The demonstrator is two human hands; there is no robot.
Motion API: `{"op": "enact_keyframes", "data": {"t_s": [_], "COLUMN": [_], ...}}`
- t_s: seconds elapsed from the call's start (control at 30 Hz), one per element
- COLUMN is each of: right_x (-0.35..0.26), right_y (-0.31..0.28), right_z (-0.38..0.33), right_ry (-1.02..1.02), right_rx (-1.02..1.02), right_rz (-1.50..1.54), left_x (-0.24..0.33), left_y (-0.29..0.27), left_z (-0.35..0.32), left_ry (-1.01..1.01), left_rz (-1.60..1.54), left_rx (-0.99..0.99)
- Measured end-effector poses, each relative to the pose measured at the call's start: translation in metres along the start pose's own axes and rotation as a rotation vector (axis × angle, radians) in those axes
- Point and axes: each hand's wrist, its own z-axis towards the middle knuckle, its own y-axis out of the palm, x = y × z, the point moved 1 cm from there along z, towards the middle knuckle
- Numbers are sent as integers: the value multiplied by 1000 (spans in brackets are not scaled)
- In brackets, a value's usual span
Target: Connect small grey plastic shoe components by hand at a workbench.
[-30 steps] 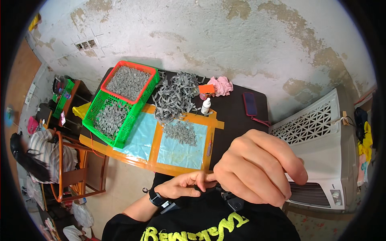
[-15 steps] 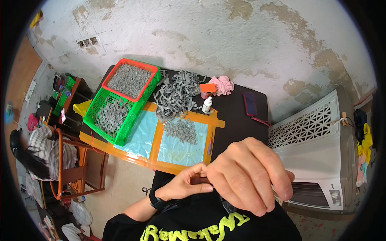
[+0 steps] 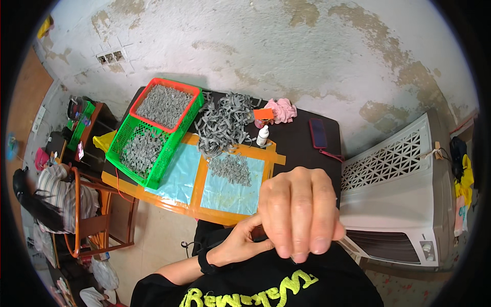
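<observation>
Your right hand (image 3: 299, 212) is curling its fingers downward near your chest, meeting your left hand (image 3: 240, 243); whether either is gripping anything cannot be told. The grey strips (image 3: 231, 169) are lying well apart on the blue mat (image 3: 230, 189).

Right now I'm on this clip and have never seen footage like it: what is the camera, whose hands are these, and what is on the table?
There is no machine here. A person wears a wide fisheye camera on the head that looks down, so edges curve near the rim. The right hand is raised close to the lens, fingers curled down; the left hand, with a dark wristband, touches it from below. Whether they hold anything small cannot be told.

Below stands a dark table. On it lie an orange-framed board with light blue sheets, a small heap of grey pieces, a bigger tangle of grey strips, a green basket with a red basket set in it, both holding grey pieces, a small white bottle, a pink cloth and a phone. A white cooler stands to the right.
</observation>
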Motion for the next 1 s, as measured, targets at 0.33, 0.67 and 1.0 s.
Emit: {"op": "enact_keyframes", "data": {"t_s": [0.33, 0.67, 1.0], "right_x": [6, 23, 44], "right_y": [-11, 24, 66], "right_z": [-9, -8, -9], "right_ry": [24, -23, -162], "right_rx": [57, 156, 390], "right_rz": [50, 332, 707], "left_x": [-3, 8, 31], "left_y": [-3, 23, 90], "left_z": [-3, 46, 107], "left_ry": [-183, 579, 1496], "left_rz": [419, 91, -980], "left_rx": [11, -120, -287]}}
